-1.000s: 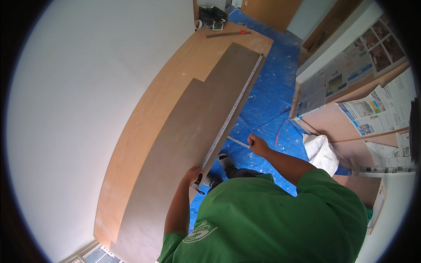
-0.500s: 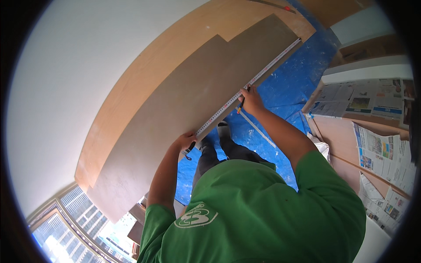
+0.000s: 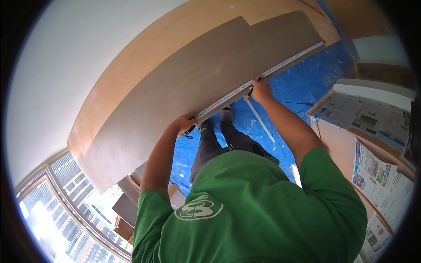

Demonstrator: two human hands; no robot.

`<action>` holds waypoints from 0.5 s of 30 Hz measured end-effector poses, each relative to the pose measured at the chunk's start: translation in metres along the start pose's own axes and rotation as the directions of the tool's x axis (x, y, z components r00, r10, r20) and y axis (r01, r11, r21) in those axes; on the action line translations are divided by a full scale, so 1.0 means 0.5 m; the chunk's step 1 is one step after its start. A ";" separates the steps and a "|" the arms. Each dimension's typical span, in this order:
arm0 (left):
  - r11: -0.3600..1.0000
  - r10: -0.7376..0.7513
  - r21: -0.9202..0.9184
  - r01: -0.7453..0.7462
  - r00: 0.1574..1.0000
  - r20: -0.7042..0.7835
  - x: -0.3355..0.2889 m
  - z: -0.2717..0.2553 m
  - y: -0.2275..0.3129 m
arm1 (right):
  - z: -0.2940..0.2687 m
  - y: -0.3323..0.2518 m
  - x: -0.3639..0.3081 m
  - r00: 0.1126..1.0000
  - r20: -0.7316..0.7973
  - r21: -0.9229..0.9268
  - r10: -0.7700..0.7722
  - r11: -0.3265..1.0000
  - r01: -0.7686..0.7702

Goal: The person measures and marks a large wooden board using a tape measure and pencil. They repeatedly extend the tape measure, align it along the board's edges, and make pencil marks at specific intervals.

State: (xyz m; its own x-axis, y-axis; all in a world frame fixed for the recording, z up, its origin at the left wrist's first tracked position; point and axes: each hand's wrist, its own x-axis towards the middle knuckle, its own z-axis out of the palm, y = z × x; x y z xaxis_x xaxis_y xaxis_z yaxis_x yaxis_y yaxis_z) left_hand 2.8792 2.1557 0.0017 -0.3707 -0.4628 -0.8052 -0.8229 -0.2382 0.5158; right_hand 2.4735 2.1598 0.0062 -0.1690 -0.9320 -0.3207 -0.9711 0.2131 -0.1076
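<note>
A grey-brown sheet point(image 3: 175, 83) with a notch in its far edge lies on a larger tan wooden board point(image 3: 112, 85). Along the sheet's near edge runs the extended white blade of a tape measure point(image 3: 232, 94), reaching toward the far right corner. My left hand point(image 3: 185, 122) is closed round the dark case of the tape measure, at the sheet's near edge. Farther along the blade, my right hand point(image 3: 262, 90) grips a slim black-and-yellow tool point(image 3: 248, 94), its exact kind unclear, with the fingers touching the tape.
Blue sheeting point(image 3: 285, 114) with white specks covers the floor under my feet. A thin pale strip point(image 3: 261, 120) lies on it. To the right stands a wooden unit point(image 3: 333, 136) partly covered with newspaper point(image 3: 377, 168). At lower left is a window point(image 3: 57, 206); a white wall point(image 3: 74, 57) rises behind the boards.
The view has shifted, so the board and tape appear turned slightly. Both hands keep their holds, on the tape case and the slim tool, with little movement along the tape.
</note>
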 end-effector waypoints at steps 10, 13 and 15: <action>0.975 -0.221 -0.002 0.221 0.974 -0.045 -0.240 -0.088 -0.166 | 0.011 0.011 0.004 1.000 0.003 -0.021 -0.019 1.000 0.019; 0.957 -0.289 -0.022 0.289 0.955 -0.071 -0.337 -0.102 -0.274 | 0.020 -0.003 -0.001 0.999 0.042 -0.048 0.002 0.999 0.000; 0.951 -0.309 -0.013 0.309 0.947 -0.088 -0.407 -0.112 -0.339 | -0.003 -0.030 -0.002 0.989 0.134 -0.046 0.055 0.998 -0.049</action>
State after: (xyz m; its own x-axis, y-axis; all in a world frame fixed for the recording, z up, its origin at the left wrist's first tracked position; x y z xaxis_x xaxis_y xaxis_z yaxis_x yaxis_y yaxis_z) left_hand 3.1183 2.2426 0.0945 -0.0588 -0.4402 -0.8960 -0.8915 -0.3806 0.2455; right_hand 2.4878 2.1569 0.0095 -0.1980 -0.8711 -0.4495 -0.9684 0.2449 -0.0480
